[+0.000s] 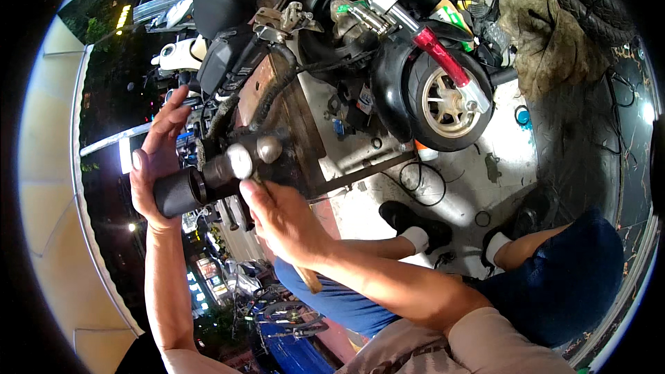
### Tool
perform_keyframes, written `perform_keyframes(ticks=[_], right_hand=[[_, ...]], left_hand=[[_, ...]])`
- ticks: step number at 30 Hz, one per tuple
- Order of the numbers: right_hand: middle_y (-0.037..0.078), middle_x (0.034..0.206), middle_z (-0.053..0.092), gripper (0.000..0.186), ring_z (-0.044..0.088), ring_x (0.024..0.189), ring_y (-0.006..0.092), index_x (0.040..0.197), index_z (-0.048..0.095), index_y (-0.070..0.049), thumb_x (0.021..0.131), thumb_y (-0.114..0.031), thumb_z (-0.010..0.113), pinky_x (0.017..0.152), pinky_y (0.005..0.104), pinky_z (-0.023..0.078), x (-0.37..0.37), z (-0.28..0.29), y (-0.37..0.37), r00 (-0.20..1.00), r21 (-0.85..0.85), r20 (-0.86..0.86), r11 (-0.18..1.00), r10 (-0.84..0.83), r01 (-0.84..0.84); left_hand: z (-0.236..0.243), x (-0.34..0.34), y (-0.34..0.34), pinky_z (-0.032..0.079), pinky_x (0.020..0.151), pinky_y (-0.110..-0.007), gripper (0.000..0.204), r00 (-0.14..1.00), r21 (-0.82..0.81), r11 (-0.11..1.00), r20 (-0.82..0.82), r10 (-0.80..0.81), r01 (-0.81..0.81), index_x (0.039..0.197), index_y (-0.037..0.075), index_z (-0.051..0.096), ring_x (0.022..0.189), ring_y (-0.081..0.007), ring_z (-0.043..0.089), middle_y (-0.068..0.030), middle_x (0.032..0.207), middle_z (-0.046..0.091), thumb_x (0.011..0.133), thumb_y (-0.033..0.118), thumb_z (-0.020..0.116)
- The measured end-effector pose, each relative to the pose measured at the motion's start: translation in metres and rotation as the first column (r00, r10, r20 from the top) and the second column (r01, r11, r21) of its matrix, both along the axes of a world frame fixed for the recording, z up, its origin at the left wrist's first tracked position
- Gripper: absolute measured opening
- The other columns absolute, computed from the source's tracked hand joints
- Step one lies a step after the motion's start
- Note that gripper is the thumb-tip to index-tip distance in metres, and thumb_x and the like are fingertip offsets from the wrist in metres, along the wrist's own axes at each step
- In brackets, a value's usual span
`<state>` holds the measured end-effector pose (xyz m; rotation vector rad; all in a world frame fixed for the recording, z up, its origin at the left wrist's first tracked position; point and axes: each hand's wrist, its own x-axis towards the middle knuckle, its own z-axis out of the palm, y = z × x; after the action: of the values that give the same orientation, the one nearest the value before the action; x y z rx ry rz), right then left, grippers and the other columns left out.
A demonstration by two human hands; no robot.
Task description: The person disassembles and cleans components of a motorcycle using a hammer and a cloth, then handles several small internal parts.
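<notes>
My right hand [294,228] is closed round the wooden handle of a hammer [240,161]. Its shiny metal head, with a rounded knob on one side, is up against a dark metal cylinder; whether they touch I cannot tell. The cylinder's wider black sleeve [179,192] points toward my left hand [158,159]. That hand has its palm against the sleeve's end, fingers stretched upward. The far end of the cylinder is hidden behind the hammer head. Below my right hand the end of the wooden handle sticks out.
A wheel [447,137] with a pale rim and a red fork leg [440,54] stands at the far right of centre. Beyond my left hand is a black seat [222,0]. A stained cloth [547,41] hangs near stacked tyres [596,0]. Loose cable [424,197] lies on the floor.
</notes>
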<state>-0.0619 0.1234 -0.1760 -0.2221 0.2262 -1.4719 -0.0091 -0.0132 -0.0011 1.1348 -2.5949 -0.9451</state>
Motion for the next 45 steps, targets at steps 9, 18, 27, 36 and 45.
perform_keyframes(ticks=[9,18,27,36,45], right_hand=[[-0.004,0.057,0.037,0.061,0.034,0.042,0.0072,0.08,0.046,-0.013,0.103,-0.068,0.045,0.039,0.0265,0.032,-0.023,0.037,0.006,0.88,0.034,0.413,0.961,0.235,-0.273],[-0.005,0.058,0.037,0.056,0.034,0.042,0.0082,0.084,0.047,-0.016,0.103,-0.068,0.043,0.038,0.0263,0.029,-0.027,0.026,0.016,0.814,-0.052,0.459,0.925,0.356,-0.376],[-0.004,0.056,0.036,0.047,0.033,0.043,0.0113,0.089,0.051,-0.017,0.107,-0.06,0.044,0.043,0.0297,0.029,-0.055,-0.012,0.03,0.978,0.484,0.047,0.852,0.204,-0.201],[-0.001,0.059,0.039,0.044,0.036,0.047,0.016,0.088,0.049,-0.016,0.104,-0.057,0.053,0.046,0.0343,0.033,-0.114,-0.112,0.12,0.926,0.848,-0.218,0.53,0.309,0.023],[-0.001,0.065,0.047,0.047,0.041,0.05,0.0148,0.092,0.054,-0.012,0.102,-0.058,0.059,0.048,0.0332,0.037,-0.076,-0.198,0.133,0.687,0.924,-0.345,0.362,0.64,0.126]], left_hand=[[0.0,-0.003,-0.003,0.021,0.124,-0.05,0.083,0.999,-0.059,0.998,-0.051,0.019,-0.022,0.142,-0.001,0.058,0.151,-0.0336,0.036,-0.025,0.162,0.039,0.102,0.066,0.029],[-0.005,0.004,-0.002,0.029,0.119,-0.044,0.084,0.965,0.01,0.997,-0.251,0.081,-0.081,0.137,-0.001,0.062,0.142,-0.0293,0.045,-0.0198,0.157,0.047,0.103,0.068,0.027],[0.004,0.028,-0.006,0.056,0.09,-0.04,0.103,0.803,0.601,0.798,-0.459,0.38,-0.035,0.116,-0.009,0.068,0.089,-0.0309,0.074,-0.0244,0.105,0.075,0.098,0.081,0.02],[-0.012,0.046,-0.023,0.056,0.088,-0.038,0.088,0.677,0.64,0.756,-0.618,0.399,0.139,0.109,-0.008,0.071,0.095,-0.0274,0.074,-0.0218,0.107,0.075,0.103,0.07,0.031],[-0.03,0.057,-0.023,0.056,0.08,-0.032,0.067,0.457,0.478,0.85,-0.822,0.342,0.224,0.106,-0.008,0.072,0.088,-0.0212,0.072,-0.0174,0.099,0.075,0.11,0.048,0.035]])
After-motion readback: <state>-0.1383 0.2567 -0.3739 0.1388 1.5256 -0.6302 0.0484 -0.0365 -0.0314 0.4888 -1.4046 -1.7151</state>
